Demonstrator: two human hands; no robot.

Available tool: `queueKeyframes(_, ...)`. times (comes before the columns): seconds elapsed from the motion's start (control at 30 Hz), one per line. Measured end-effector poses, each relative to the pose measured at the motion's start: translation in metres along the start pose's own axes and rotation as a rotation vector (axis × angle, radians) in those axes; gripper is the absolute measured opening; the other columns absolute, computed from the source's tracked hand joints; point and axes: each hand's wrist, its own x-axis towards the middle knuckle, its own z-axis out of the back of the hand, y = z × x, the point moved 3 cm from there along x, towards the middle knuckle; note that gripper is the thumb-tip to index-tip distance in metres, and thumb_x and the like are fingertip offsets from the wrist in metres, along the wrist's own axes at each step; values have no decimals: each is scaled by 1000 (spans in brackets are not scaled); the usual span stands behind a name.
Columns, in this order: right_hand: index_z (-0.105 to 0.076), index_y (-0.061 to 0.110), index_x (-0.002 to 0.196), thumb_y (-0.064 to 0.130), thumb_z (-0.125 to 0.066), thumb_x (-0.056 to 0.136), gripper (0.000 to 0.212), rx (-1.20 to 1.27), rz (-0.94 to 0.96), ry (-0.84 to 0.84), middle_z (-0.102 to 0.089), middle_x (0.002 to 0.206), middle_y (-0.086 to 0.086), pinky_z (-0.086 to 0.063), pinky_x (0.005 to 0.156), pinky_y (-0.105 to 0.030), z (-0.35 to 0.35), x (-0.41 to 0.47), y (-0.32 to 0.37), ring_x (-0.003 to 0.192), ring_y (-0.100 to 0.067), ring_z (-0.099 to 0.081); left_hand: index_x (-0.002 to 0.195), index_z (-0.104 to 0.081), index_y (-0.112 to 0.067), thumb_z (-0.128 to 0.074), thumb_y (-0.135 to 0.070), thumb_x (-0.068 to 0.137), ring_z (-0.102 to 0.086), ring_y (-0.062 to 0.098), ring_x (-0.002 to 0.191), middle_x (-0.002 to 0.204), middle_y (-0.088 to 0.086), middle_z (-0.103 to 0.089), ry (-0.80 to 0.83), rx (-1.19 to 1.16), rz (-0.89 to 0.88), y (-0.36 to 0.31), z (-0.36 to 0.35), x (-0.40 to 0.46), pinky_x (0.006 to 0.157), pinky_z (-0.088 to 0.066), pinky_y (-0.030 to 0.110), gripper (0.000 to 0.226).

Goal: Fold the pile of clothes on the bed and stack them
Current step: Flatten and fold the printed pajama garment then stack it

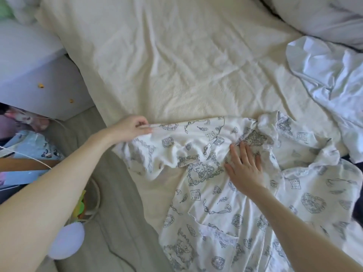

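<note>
While pinching the sleeve cuff in left hand [133, 127], flattening the soft, light, white cartoon-printed cotton pyjama top [214, 185] with open right hand [244, 166]; gripping hems suits.

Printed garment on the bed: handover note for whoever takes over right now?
Left hand: fingers pinch the sleeve edge of the printed garment, pulling it out to the left.
Right hand: open, flat on the garment's middle, pressing it down.
Garment lies spread but wrinkled on the cream sheet. A white garment lies crumpled at the right.
Done: no fold or stack visible.
Left: smooth, fold, then stack, then the others.
</note>
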Motion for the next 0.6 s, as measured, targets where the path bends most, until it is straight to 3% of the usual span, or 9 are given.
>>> queueKeyframes(0.07, 9, 29, 150, 50, -23, 98, 65, 0, -5, -2, 14, 159, -2, 6, 116, -44, -1, 1, 0, 146, -20, 14, 75, -57, -23, -69, -32, 83, -47, -1, 57, 70, -5, -55, -278, -86, -113, -8, 31, -2, 51, -31, 11, 17)
queueKeyframes(0.13, 9, 30, 150, 50, -23, 98, 65, 9, -14, 3, 14, 159, -1, 6, 116, -43, 0, 1, 1, 146, -19, 15, 73, -53, -25, -71, -39, 79, -41, -1, 46, 59, -7, -48, -463, -35, -247, -23, 51, -2, 44, -27, 13, 24)
queueKeyframes(0.23, 6, 28, 151, 49, -24, 98, 64, 11, -30, 0, 11, 160, -2, 4, 116, -45, 3, 0, 3, 146, -20, 13, 80, -50, -31, -68, -47, 80, -45, 2, 57, 67, -11, -50, -574, 183, -345, -36, 51, 5, 53, -33, 23, 24)
queueKeyframes(0.3, 4, 28, 151, 47, -26, 98, 65, 26, -33, -13, 10, 160, -3, 2, 116, -46, 6, -2, 6, 146, -20, 12, 99, -54, -25, -67, -48, 80, -54, 14, 76, 90, -8, -58, -439, 248, -209, -22, 40, 17, 65, -40, 30, 32)
queueKeyframes(0.37, 2, 28, 151, 45, -30, 98, 65, 56, -40, -23, 10, 160, -2, 2, 117, -47, 9, -4, 8, 146, -20, 12, 113, -53, -24, -69, -49, 78, -57, 24, 97, 108, 1, -60, -169, 364, -4, 4, 26, 23, 80, -42, 33, 47)
queueKeyframes(0.43, -2, 27, 152, 41, -35, 98, 65, 97, -68, -36, 10, 160, -2, 1, 117, -49, 13, -8, 12, 146, -19, 13, 108, -52, -24, -71, -46, 77, -55, 28, 107, 111, 3, -58, -4, 517, 63, 25, 19, 16, 81, -35, 31, 42)
queueKeyframes(0.53, -19, 21, 150, 32, -43, 97, 59, 166, -89, -175, 0, 160, -6, 2, 116, -51, 25, -13, 30, 147, -22, 5, 109, -55, -22, -64, -39, 84, -54, 23, 112, 111, -1, -59, 50, 801, -27, 39, 24, 1, 81, -32, 29, 32)
queueKeyframes(0.6, -26, 17, 149, 29, -43, 97, 56, 191, -25, -269, -8, 159, -8, 2, 116, -52, 37, -13, 51, 147, -24, -2, 80, -48, -23, -59, -38, 89, -60, 26, 96, 86, -2, -60, -1, 829, -39, 43, 35, -12, 73, -40, 30, 20)
